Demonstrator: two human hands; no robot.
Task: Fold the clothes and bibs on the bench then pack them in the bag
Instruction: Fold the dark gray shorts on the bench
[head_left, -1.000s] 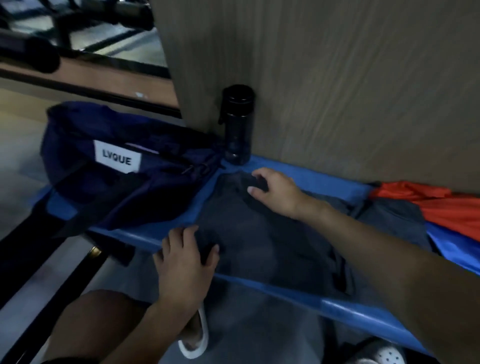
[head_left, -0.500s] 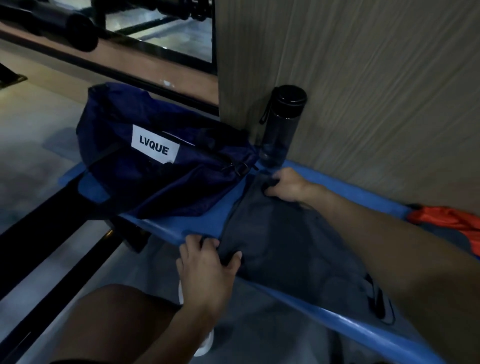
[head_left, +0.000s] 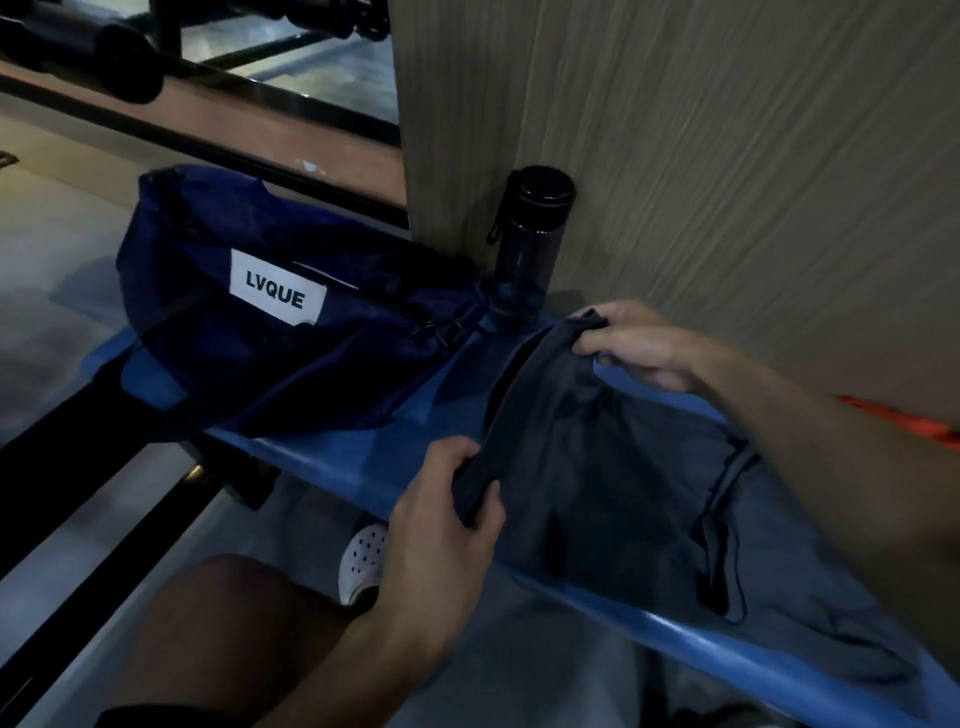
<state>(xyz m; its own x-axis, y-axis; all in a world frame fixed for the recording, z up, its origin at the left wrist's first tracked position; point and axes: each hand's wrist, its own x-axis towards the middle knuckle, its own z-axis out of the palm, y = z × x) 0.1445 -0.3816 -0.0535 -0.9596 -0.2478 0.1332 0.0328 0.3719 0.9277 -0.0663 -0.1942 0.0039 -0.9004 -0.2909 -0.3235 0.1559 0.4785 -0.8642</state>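
Observation:
A dark grey garment (head_left: 613, 483) lies spread on the blue bench (head_left: 337, 457). My left hand (head_left: 441, 514) grips its near left corner at the bench's front edge. My right hand (head_left: 634, 343) pinches the far left corner, close to the wall. The garment's left edge is lifted off the bench between the two hands. A navy bag (head_left: 260, 332) with a white LVQUE label sits on the bench's left end, apart from the garment. An orange cloth (head_left: 904, 421) shows at the right edge, mostly hidden by my right forearm.
A dark water bottle (head_left: 530, 244) stands upright against the wooden wall panel (head_left: 701, 156), between the bag and my right hand. Black rails (head_left: 78, 483) run along the floor at left. My knee and a white perforated shoe (head_left: 363, 561) are below the bench.
Both hands went from resting flat on the garment to gripping its left corners, and they have lifted that edge off the bench. The camera view has shifted left.

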